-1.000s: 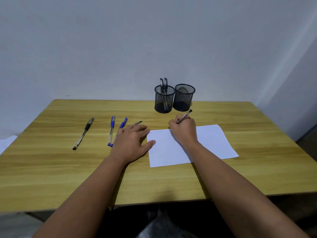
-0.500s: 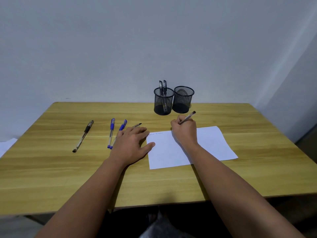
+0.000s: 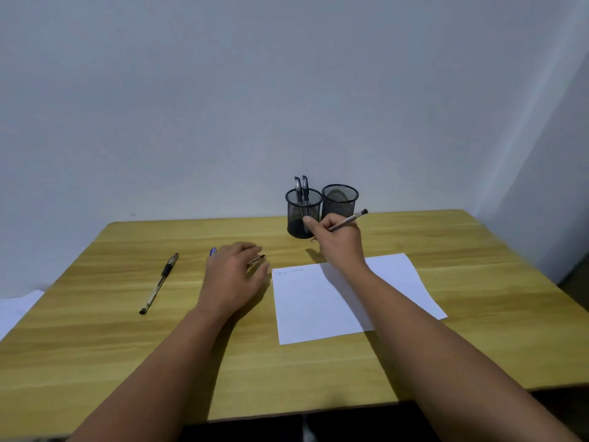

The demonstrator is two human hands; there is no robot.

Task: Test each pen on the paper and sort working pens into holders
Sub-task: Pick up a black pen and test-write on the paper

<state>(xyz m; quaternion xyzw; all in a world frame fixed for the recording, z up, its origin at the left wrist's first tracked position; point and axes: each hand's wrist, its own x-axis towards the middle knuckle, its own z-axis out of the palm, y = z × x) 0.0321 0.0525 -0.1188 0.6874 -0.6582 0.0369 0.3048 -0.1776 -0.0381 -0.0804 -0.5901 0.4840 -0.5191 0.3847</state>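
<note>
The right hand (image 3: 339,242), gripping the pen (image 3: 349,220), has lifted off the paper (image 3: 318,301) toward the holders (image 3: 302,215). The left hand (image 3: 234,277) has slid left, fingers relaxed over the counter (image 3: 95,330) pens.

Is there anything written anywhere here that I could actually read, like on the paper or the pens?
Nothing legible.
Paper: faint pen scribbles near its top left edge, too faint and small to read.
Black-grip pen lying on the table: no readable print.
Pen in the right hand: no readable print.
</note>
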